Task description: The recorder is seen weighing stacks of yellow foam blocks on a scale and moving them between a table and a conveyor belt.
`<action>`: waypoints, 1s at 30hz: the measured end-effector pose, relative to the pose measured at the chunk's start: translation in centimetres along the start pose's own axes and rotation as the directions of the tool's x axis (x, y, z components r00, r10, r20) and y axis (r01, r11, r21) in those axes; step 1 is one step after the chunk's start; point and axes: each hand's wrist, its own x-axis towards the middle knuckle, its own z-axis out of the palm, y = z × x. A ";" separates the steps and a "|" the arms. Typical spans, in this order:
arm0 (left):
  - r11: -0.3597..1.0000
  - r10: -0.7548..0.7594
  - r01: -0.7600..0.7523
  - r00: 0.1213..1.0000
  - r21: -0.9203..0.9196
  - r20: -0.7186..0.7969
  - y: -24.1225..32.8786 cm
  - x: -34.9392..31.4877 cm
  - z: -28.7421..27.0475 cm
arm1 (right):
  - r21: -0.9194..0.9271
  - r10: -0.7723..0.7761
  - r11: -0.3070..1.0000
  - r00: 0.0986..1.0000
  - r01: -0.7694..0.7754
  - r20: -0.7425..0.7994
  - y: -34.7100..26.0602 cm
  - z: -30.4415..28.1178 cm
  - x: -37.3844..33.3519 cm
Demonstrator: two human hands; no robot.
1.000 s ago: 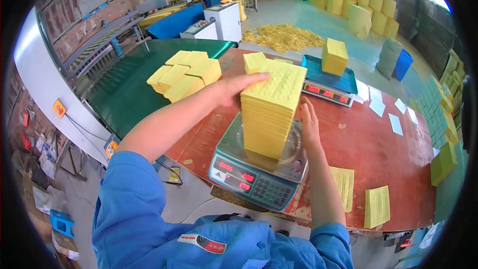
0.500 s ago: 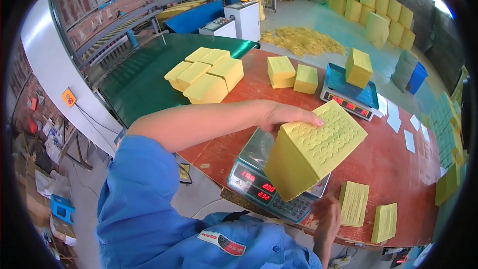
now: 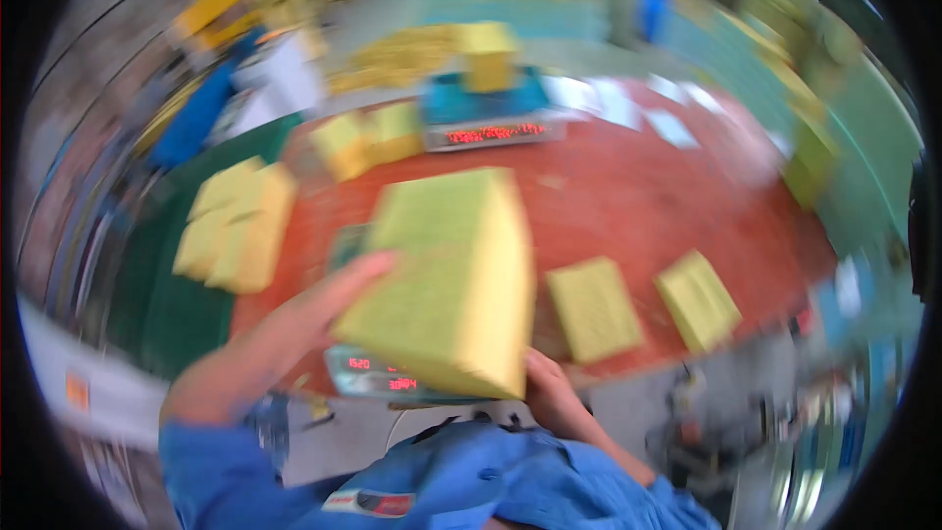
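Observation:
A thick stack of yellow paper (image 3: 432,265) is tilted in front of me, above a weighing scale (image 3: 373,373) with red digits. My left hand (image 3: 343,294) is closed on its left side, thumb along the edge and the other fingers hidden. At the stack's lower right corner, my right hand (image 3: 551,383) grips the edge, its fingers partly hidden and blurred. Two thinner yellow paper stacks, one nearer (image 3: 594,309) and one farther right (image 3: 699,299), lie on the red table (image 3: 628,206). Motion smears much of the picture.
Several yellow stacks (image 3: 235,226) sit on the green surface at left. Two more stacks (image 3: 363,142) stand beside a second scale (image 3: 491,132) bearing a yellow block (image 3: 488,57). White sheets (image 3: 613,103) lie along the far edge. Loose yellow scraps (image 3: 397,57) cover the floor beyond.
My view has turned right. The stack has tipped so its embossed face no longer shows. My right hand has come up to its lower corner; the near scale's digits have changed.

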 end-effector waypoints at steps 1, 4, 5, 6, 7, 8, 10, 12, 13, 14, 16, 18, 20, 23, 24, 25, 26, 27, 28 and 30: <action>0.997 0.077 -0.077 0.996 0.003 -0.044 -0.1 -0.4 1.3 | -0.056 -0.034 0.998 0.999 0.032 -0.029 -1.8 -0.4 -0.6; 0.943 0.286 -0.286 0.958 -0.170 -0.026 -0.8 2.5 5.5 | -0.279 -0.165 0.951 0.983 0.135 -0.086 -8.0 -3.8 -2.7; 0.954 0.259 -0.248 0.965 -0.168 0.043 -0.4 5.2 8.1 | -0.287 -0.218 0.942 0.967 0.173 -0.131 -10.6 -5.8 -4.1; 0.936 0.334 -0.313 0.934 -0.159 0.126 0.0 6.8 10.8 | -0.292 -0.259 0.933 0.956 0.212 -0.134 -13.2 -7.6 -4.9; 0.912 0.405 -0.378 0.891 -0.158 0.203 0.4 8.5 13.6 | -0.302 -0.282 0.926 0.946 0.225 -0.161 -15.7 -10.0 -5.9; 0.914 0.403 -0.375 0.888 -0.155 0.223 0.2 10.8 16.0 | -0.269 -0.315 0.927 0.931 0.261 -0.186 -17.7 -12.8 -6.8; 0.921 0.367 -0.307 0.892 -0.241 0.264 -0.6 16.3 20.8 | -0.241 -0.336 0.928 0.919 0.285 -0.206 -21.7 -18.7 -7.9; 0.927 0.334 -0.289 0.926 -0.239 0.174 -2.5 22.0 26.6 | -0.276 -0.306 0.934 0.905 0.226 -0.295 -25.5 -25.6 -8.6; 0.946 0.278 -0.243 0.949 -0.216 0.150 -3.4 24.7 29.0 | -0.265 -0.284 0.942 0.912 0.208 -0.296 -26.9 -28.8 -8.8; 0.962 0.221 -0.195 0.968 -0.193 0.123 -4.0 27.5 31.3 | -0.253 -0.262 0.949 0.918 0.189 -0.297 -28.3 -32.6 -8.7; 0.981 0.104 -0.071 0.977 -0.181 0.185 -4.7 31.7 36.7 | -0.297 -0.270 0.938 0.913 0.178 -0.307 -30.7 -39.3 -8.7; 0.985 -0.005 0.046 0.972 -0.168 0.236 -4.5 36.3 41.7 | -0.287 -0.037 0.953 0.899 -0.100 -0.435 -34.5 -44.2 -8.8; 0.978 -0.081 0.124 0.967 -0.166 0.242 -3.4 41.1 47.0 | -0.391 -0.151 0.917 0.836 -0.082 -0.528 -37.5 -48.9 -9.0; 1.000 -0.008 0.011 0.972 -0.011 0.236 -1.3 47.2 55.6 | -0.506 -0.477 0.852 0.600 0.136 -0.642 -42.3 -53.0 -9.4; 1.000 -0.013 0.007 0.968 0.023 0.251 -0.6 49.7 58.2 | -0.503 -0.478 0.853 0.588 0.136 -0.652 -42.7 -54.2 -10.1; 0.999 -0.027 0.019 0.968 0.033 0.251 -0.1 52.9 59.9 | -0.745 -0.729 0.656 0.353 0.116 -0.587 -43.0 -55.3 -10.7; 0.999 -0.032 0.023 0.970 0.040 0.243 0.3 55.8 61.4 | -0.913 -0.907 0.408 0.120 0.020 -0.403 -43.1 -56.0 -11.1; 0.999 -0.024 0.016 0.969 0.037 0.246 0.9 57.9 63.2 | -0.921 -0.917 0.389 0.106 0.017 -0.385 -42.6 -56.0 -12.3; 0.996 -0.013 -0.006 0.978 0.090 0.208 1.5 59.6 65.3 | -0.932 -0.929 0.362 0.090 0.012 -0.359 -41.5 -55.6 -14.0; 0.991 0.002 -0.030 0.978 0.132 0.207 2.1 63.0 69.6 | -0.964 -0.956 0.265 0.119 -0.028 -0.267 -36.9 -55.1 -16.3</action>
